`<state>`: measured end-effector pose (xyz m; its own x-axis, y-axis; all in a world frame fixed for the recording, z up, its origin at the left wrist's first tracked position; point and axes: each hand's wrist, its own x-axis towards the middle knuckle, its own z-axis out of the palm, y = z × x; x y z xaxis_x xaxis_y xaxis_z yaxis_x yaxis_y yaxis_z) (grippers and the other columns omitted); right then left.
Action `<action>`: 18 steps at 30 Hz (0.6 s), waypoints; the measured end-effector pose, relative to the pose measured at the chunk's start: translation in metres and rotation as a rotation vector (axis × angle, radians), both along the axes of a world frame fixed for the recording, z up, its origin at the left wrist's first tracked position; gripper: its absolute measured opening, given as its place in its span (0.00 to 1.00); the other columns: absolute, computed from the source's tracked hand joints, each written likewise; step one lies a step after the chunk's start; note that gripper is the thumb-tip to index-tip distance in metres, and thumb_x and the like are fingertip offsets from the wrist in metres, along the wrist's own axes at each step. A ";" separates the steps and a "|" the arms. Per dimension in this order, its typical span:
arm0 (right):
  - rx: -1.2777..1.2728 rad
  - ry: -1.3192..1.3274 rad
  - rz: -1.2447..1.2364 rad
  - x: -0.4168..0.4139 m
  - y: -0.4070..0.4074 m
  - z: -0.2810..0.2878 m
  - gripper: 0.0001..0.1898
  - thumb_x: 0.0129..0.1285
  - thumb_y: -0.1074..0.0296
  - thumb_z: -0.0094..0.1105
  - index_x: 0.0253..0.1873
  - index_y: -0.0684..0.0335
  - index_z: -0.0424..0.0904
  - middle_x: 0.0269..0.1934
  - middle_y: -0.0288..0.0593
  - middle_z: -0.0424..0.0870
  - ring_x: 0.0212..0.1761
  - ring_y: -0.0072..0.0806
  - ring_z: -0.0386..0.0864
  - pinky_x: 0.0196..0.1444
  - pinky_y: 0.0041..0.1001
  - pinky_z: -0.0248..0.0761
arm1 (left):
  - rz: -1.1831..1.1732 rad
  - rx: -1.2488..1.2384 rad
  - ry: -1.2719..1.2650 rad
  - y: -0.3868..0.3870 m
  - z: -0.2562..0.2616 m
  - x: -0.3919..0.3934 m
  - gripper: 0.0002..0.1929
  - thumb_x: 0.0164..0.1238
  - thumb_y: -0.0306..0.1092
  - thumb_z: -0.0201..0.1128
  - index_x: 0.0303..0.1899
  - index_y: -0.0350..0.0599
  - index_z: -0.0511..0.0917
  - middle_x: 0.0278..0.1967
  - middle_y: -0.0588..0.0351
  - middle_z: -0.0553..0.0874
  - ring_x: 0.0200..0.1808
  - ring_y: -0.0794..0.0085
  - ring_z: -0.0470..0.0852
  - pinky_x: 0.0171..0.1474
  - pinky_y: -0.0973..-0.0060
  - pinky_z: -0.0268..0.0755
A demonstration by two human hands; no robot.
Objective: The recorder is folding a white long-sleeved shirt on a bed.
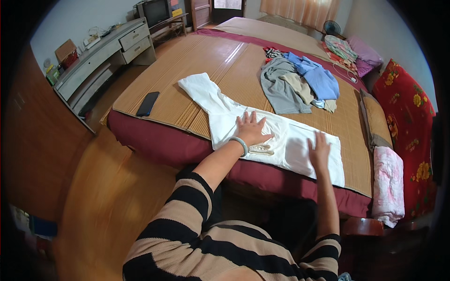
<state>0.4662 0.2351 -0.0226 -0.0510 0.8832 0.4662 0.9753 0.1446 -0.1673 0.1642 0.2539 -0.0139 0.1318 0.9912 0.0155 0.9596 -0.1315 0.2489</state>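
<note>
A white long-sleeved garment (pixel 225 116) lies spread across the near edge of a bed covered with a bamboo mat (pixel 182 102); one sleeve points to the far left. My left hand (pixel 252 130), a pale bangle (pixel 240 145) at its wrist, rests with spread fingers on the middle of the white cloth, beside a bunched cream-coloured part (pixel 262 150). My right hand (pixel 319 151), slightly blurred, is over the right part of the garment with its fingers apart, casting a shadow on it. Whether it touches the cloth, I cannot tell. Neither hand grips anything.
Beyond the garment lies a heap of clothes, with a grey one (pixel 281 84) and a blue one (pixel 316 77). A black smartphone (pixel 148 104) lies at the left mat edge. Rolled pink-white bedding (pixel 388 184) and a red floral cushion (pixel 404 140) stand right. A desk (pixel 102 52) is far left.
</note>
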 end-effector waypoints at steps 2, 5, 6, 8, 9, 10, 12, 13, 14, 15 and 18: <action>-0.045 0.063 0.120 -0.055 -0.010 0.010 0.27 0.71 0.50 0.56 0.69 0.58 0.71 0.72 0.53 0.68 0.76 0.48 0.63 0.74 0.61 0.49 | -0.092 -0.145 -0.012 0.010 0.007 -0.002 0.48 0.63 0.74 0.52 0.79 0.57 0.55 0.80 0.40 0.44 0.80 0.37 0.37 0.75 0.34 0.30; -0.109 0.081 0.236 -0.091 -0.021 -0.009 0.28 0.71 0.50 0.56 0.69 0.58 0.71 0.72 0.54 0.68 0.76 0.48 0.62 0.75 0.59 0.47 | -0.176 -0.135 -0.090 0.033 0.002 -0.016 0.45 0.61 0.70 0.60 0.75 0.53 0.64 0.77 0.36 0.56 0.77 0.37 0.52 0.75 0.42 0.45; -0.243 0.075 0.289 -0.110 -0.026 -0.016 0.29 0.70 0.49 0.56 0.70 0.58 0.70 0.72 0.55 0.67 0.77 0.47 0.61 0.76 0.57 0.47 | -0.242 -0.055 -0.333 0.055 -0.007 -0.054 0.42 0.59 0.65 0.66 0.71 0.50 0.69 0.73 0.36 0.64 0.73 0.40 0.61 0.72 0.49 0.55; -0.156 0.103 0.314 -0.114 -0.032 -0.036 0.28 0.69 0.51 0.57 0.69 0.59 0.72 0.71 0.55 0.68 0.76 0.47 0.61 0.77 0.52 0.48 | -0.130 0.218 -0.632 0.076 -0.013 -0.097 0.35 0.55 0.56 0.74 0.60 0.43 0.79 0.62 0.37 0.78 0.63 0.47 0.76 0.65 0.62 0.69; -0.170 0.139 0.303 -0.110 -0.035 -0.029 0.28 0.68 0.52 0.57 0.68 0.59 0.73 0.71 0.55 0.70 0.76 0.48 0.62 0.77 0.50 0.48 | 0.073 0.407 -0.677 0.081 -0.014 -0.114 0.31 0.52 0.51 0.78 0.53 0.40 0.83 0.54 0.38 0.84 0.57 0.50 0.82 0.61 0.67 0.74; -0.171 0.142 0.303 -0.108 -0.036 -0.026 0.28 0.68 0.52 0.57 0.68 0.59 0.73 0.71 0.55 0.70 0.76 0.48 0.62 0.77 0.50 0.48 | 0.311 0.455 -0.688 0.087 -0.014 -0.136 0.29 0.52 0.50 0.78 0.51 0.38 0.83 0.52 0.36 0.85 0.55 0.49 0.83 0.59 0.64 0.75; -0.136 0.238 0.316 -0.102 -0.038 -0.023 0.25 0.67 0.55 0.60 0.65 0.60 0.76 0.68 0.55 0.73 0.75 0.48 0.64 0.77 0.49 0.49 | 0.667 0.488 -0.634 0.096 -0.017 -0.178 0.25 0.52 0.45 0.78 0.45 0.35 0.83 0.47 0.38 0.86 0.48 0.53 0.85 0.51 0.63 0.78; -0.135 0.238 0.312 -0.100 -0.038 -0.023 0.25 0.67 0.55 0.60 0.65 0.60 0.76 0.68 0.55 0.73 0.75 0.48 0.64 0.77 0.49 0.49 | 0.788 0.478 -0.569 0.098 -0.017 -0.199 0.22 0.53 0.42 0.78 0.42 0.36 0.83 0.44 0.42 0.86 0.43 0.56 0.86 0.45 0.64 0.80; -0.107 0.265 0.350 -0.109 -0.038 -0.021 0.24 0.65 0.57 0.62 0.63 0.61 0.77 0.67 0.56 0.74 0.73 0.49 0.66 0.76 0.49 0.51 | 0.847 0.398 -0.696 0.095 -0.019 -0.243 0.21 0.54 0.41 0.78 0.42 0.35 0.83 0.40 0.45 0.86 0.37 0.61 0.85 0.38 0.66 0.80; -0.083 0.295 0.392 -0.120 -0.038 -0.021 0.23 0.64 0.59 0.64 0.62 0.62 0.78 0.66 0.56 0.75 0.72 0.50 0.68 0.75 0.49 0.53 | 0.907 0.317 -0.822 0.089 -0.023 -0.280 0.20 0.55 0.40 0.77 0.41 0.35 0.82 0.37 0.49 0.86 0.30 0.65 0.83 0.31 0.68 0.79; -0.031 0.373 0.360 -0.099 -0.036 -0.029 0.22 0.62 0.63 0.67 0.60 0.64 0.78 0.63 0.56 0.77 0.67 0.51 0.73 0.72 0.46 0.60 | 0.964 0.084 -1.026 0.098 0.000 -0.250 0.16 0.57 0.39 0.76 0.39 0.38 0.82 0.33 0.54 0.85 0.24 0.72 0.79 0.22 0.74 0.73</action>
